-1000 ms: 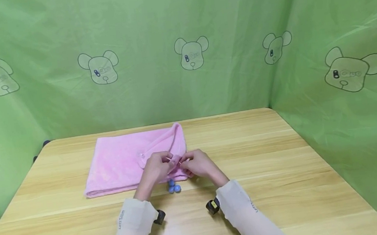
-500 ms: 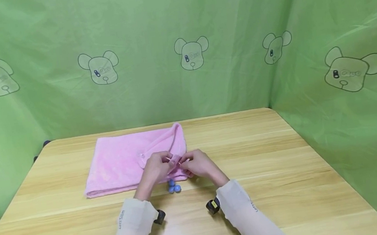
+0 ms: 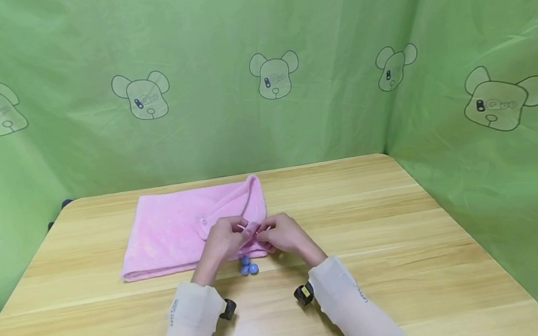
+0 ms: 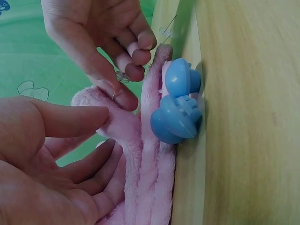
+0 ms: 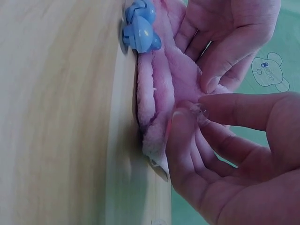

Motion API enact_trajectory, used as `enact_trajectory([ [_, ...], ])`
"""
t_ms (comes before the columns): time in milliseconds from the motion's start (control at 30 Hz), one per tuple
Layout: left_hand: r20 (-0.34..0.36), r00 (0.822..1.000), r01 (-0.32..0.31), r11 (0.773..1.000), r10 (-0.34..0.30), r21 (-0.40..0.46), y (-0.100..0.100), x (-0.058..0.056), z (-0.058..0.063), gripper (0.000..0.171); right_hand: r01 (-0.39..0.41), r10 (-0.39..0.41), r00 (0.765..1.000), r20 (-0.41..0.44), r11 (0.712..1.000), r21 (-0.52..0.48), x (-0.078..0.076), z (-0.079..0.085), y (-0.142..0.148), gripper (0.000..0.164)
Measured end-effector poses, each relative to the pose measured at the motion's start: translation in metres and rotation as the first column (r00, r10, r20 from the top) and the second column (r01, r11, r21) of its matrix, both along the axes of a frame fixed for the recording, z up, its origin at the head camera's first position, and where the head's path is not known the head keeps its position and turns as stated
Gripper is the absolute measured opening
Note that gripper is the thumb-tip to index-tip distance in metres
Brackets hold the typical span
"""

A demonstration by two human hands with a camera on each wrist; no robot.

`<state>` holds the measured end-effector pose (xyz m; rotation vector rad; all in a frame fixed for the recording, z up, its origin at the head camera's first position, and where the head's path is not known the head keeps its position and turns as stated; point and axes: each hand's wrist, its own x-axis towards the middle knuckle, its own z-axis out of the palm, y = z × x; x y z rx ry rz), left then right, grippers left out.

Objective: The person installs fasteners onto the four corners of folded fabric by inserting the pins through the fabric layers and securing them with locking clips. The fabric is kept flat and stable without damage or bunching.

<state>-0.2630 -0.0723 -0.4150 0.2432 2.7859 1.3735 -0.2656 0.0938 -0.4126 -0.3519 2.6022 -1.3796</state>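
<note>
A folded pink plush cloth lies on the table, its near right corner lifted and gathered between both hands. My left hand pinches a fold of this corner between thumb and fingers, as the left wrist view shows. My right hand pinches a small clear-headed pin between thumb and index finger, its thin metal point at the fold. In the left wrist view a second clear pin sticks out by the cloth's lower layers. Three blue mushroom-shaped caps sit at the cloth's front edge; two show as blue caps close up.
Another small clear piece rests on top of the cloth. The wooden table extends all around. Green curtains with bear-head prints hang behind and on both sides.
</note>
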Motion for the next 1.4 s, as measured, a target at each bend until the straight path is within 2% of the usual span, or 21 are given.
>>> enact_trajectory([
  [200,-0.016,1.000,0.015,1.000,-0.015,-0.008,-0.0011,0.0000,0.0001,0.023,0.006,-0.006,1.000,0.001,1.000,-0.004,-0.0008,-0.0024,-0.0003,0.013],
  [400,-0.024,0.999,-0.023,1.000,0.023,0.006,-0.0008,0.0001,0.0022,0.034,0.007,-0.006,1.000,0.023,1.000,-0.017,-0.0013,-0.0024,-0.0002,0.014],
  [533,-0.057,0.998,-0.015,1.000,0.016,0.005,-0.0005,-0.0005,0.0010,0.037,0.004,-0.003,1.000,0.020,0.999,-0.034,-0.0014,-0.0027,-0.0004,0.012],
  [633,-0.053,0.998,-0.021,1.000,0.022,0.023,0.0001,0.0000,0.0009,0.027,0.011,-0.011,1.000,0.005,0.999,-0.033,-0.0011,-0.0021,-0.0007,0.010],
  [833,0.020,0.999,-0.031,0.999,0.030,0.040,0.0015,0.0010,0.0024,0.005,0.025,-0.024,1.000,0.015,0.999,-0.043,-0.0007,-0.0020,-0.0012,0.005],
  [1067,0.040,0.999,-0.020,0.999,0.018,0.033,0.0019,0.0009,0.0039,0.005,-0.006,0.007,1.000,0.023,0.999,-0.038,-0.0026,-0.0029,0.0020,0.011],
  [1400,0.027,1.000,-0.005,1.000,0.004,0.025,0.0017,0.0002,0.0013,0.007,-0.055,0.073,0.987,0.146,0.991,-0.126,-0.0048,-0.0039,0.0045,0.016],
])
